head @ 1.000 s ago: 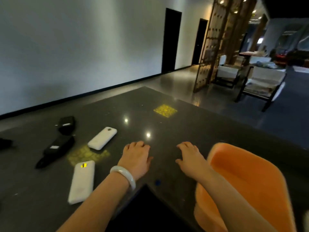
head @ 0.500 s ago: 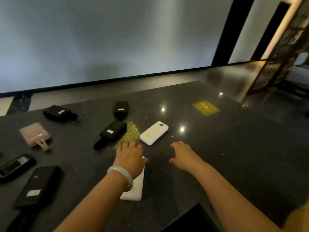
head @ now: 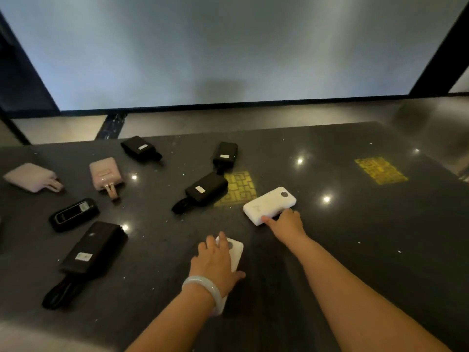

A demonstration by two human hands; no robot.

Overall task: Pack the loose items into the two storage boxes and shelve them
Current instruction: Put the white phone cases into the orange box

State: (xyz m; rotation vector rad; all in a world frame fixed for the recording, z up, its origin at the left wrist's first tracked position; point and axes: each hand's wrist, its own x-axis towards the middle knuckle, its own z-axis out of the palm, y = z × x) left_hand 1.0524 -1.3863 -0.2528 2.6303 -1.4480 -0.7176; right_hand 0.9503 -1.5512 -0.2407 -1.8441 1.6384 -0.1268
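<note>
Hands now on targets: left hand [head: 215, 262] has come down flat over near white power bank [head: 234, 252], right hand [head: 285, 223] pinching far white power bank [head: 270, 205] on table [head: 355, 237], neither lifted; pickup starting, boxes unseen.

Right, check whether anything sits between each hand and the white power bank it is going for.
Nothing does. The left hand already lies on top of the near white power bank, and the right hand touches the near edge of the far white power bank. The black pouch lies off to the side.
</note>
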